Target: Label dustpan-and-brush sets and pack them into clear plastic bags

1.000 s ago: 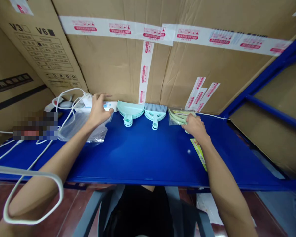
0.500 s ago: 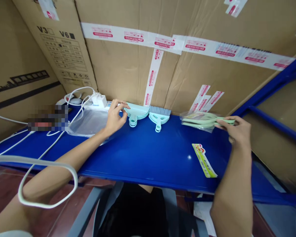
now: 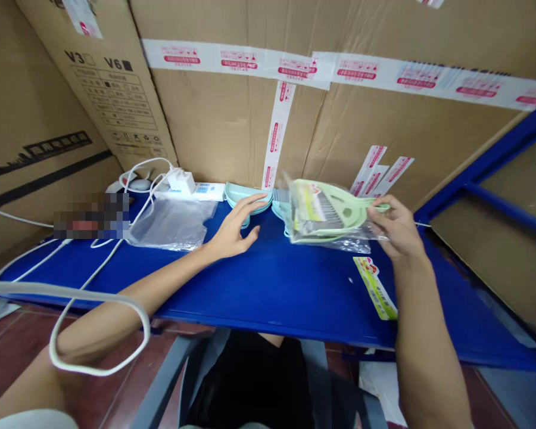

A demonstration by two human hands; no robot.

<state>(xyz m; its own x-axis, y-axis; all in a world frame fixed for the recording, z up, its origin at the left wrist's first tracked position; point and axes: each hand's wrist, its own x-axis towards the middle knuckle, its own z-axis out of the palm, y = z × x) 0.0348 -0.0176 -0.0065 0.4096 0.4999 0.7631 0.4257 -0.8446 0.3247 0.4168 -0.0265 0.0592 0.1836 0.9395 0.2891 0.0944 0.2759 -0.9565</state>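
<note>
My right hand [image 3: 397, 225] grips the handle end of a pale green dustpan and brush set [image 3: 346, 211] in a clear plastic bag, held up over the table. Grey bristles and a yellow-green label show through the plastic. My left hand [image 3: 237, 231] holds nothing, its fingers apart and reaching toward the packet. Behind the left fingers, a light blue dustpan [image 3: 237, 194] stands against the cardboard, partly covered by the hand. A light blue brush [image 3: 280, 210] beside it is mostly hidden behind the bagged set.
A yellow-green label card [image 3: 375, 289] lies on the blue table [image 3: 268, 292] at right. Flat clear plastic bags [image 3: 170, 223] lie at left, near a white power strip [image 3: 209, 191] and charger. A white cable [image 3: 99, 370] loops across my left forearm. Cardboard [image 3: 214, 119] walls the back.
My right hand has lifted the bagged green set off the table and brought it left. My left hand has moved right and its fingers have opened out.
</note>
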